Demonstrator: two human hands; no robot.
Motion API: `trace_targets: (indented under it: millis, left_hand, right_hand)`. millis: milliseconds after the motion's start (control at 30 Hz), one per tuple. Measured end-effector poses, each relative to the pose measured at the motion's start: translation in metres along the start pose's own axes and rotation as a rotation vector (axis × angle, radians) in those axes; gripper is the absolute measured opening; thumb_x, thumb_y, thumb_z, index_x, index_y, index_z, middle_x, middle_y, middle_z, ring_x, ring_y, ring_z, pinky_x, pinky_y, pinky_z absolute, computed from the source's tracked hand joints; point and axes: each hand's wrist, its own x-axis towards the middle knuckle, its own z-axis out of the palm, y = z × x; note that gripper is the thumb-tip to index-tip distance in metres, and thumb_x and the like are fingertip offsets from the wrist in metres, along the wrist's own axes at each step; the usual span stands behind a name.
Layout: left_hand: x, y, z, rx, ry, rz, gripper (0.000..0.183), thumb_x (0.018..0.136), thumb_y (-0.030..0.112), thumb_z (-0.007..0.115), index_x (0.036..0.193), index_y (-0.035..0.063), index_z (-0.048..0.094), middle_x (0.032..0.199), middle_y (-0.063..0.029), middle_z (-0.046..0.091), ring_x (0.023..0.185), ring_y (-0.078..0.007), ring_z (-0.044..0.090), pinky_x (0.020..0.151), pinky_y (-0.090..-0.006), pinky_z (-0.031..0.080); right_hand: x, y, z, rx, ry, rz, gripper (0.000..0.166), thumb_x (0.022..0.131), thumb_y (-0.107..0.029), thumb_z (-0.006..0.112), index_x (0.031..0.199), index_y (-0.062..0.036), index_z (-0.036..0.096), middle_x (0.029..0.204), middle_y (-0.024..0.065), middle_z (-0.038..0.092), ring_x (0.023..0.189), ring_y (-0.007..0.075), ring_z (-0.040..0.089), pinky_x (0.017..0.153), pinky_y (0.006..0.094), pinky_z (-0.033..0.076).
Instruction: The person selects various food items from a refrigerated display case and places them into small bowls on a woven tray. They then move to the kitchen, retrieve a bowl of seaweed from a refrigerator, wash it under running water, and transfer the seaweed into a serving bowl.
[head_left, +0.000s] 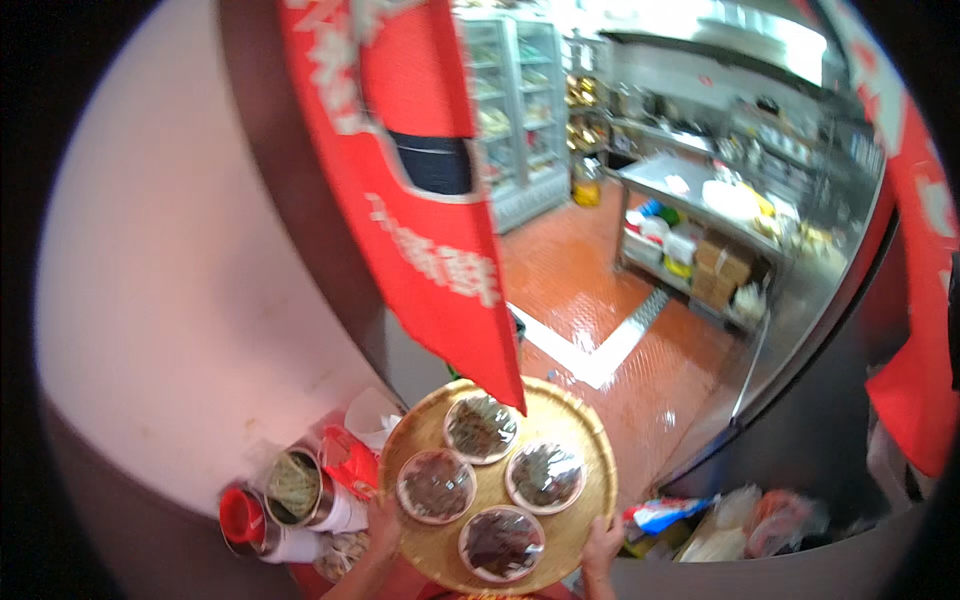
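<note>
A round woven bamboo tray (566, 420) is held out in front of me, with both hands at its rim. My left hand (384, 529) grips its left edge, and my right hand (602, 544) its lower right edge. Several pale round bowls covered in shiny clear film sit on the tray: a far bowl (482, 429), a left bowl (436, 487), a right bowl (546, 477) and a near bowl (502, 544). Dark food shows through the film; its kind is unclear. The tip of a red door curtain (420, 262) overlaps the tray's far side.
Metal canisters (296, 487) and a red bag (349, 457) stand low at left by the wall. Past the doorway lie a wet red tiled floor (562, 255), a stainless steel table (667, 180) and a glass-door refrigerator (517, 112). Plastic bags (784, 521) sit at lower right.
</note>
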Motion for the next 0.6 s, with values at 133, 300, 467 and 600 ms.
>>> trace_targets:
  millis: [133, 300, 467, 600]
  left_hand:
    - [0.121, -0.031, 0.062, -0.082, -0.379, -0.115, 0.03, 0.091, 0.024, 0.054, 0.109, -0.0001, 0.056, 0.095, -0.008, 0.061, 0.077, -0.017, 0.054, 0.07, -0.0321, 0.045]
    - [0.164, 0.055, 0.102, -0.745, -0.843, -0.533, 0.03, 0.093, 0.017, 0.052, 0.119, 0.0077, 0.041, 0.116, -0.0108, 0.055, 0.105, -0.0229, 0.055, 0.089, -0.0398, 0.047]
    - [0.161, 0.06, 0.074, -0.654, -0.827, -0.552, 0.028, 0.092, 0.013, 0.053, 0.116, 0.0053, 0.041, 0.114, -0.0102, 0.054, 0.103, -0.0215, 0.056, 0.088, -0.0379, 0.048]
    - [0.193, 0.013, 0.117, -0.693, -0.878, -0.423, 0.03, 0.092, 0.01, 0.05, 0.121, 0.0018, 0.044, 0.113, -0.01, 0.057, 0.1, -0.0201, 0.057, 0.086, -0.036, 0.049]
  right_hand:
    - [0.037, -0.048, 0.017, 0.113, 0.205, 0.046, 0.031, 0.082, -0.005, 0.05, 0.11, 0.0069, 0.054, 0.099, 0.0117, 0.061, 0.087, 0.0192, 0.057, 0.081, 0.0319, 0.045]
    - [0.024, -0.123, 0.026, 0.04, 0.509, 0.086, 0.03, 0.083, -0.003, 0.05, 0.111, 0.0069, 0.054, 0.101, 0.0113, 0.061, 0.088, 0.0175, 0.057, 0.082, 0.0302, 0.045]
    - [-0.005, -0.123, 0.028, 0.008, 0.499, 0.099, 0.028, 0.088, -0.009, 0.053, 0.11, 0.0073, 0.056, 0.094, 0.0092, 0.063, 0.083, 0.0149, 0.056, 0.079, 0.0288, 0.045]
    - [0.003, -0.062, 0.057, 0.053, 0.587, 0.088, 0.028, 0.089, -0.011, 0.052, 0.109, 0.0073, 0.057, 0.093, 0.009, 0.063, 0.082, 0.0141, 0.056, 0.077, 0.0287, 0.045]
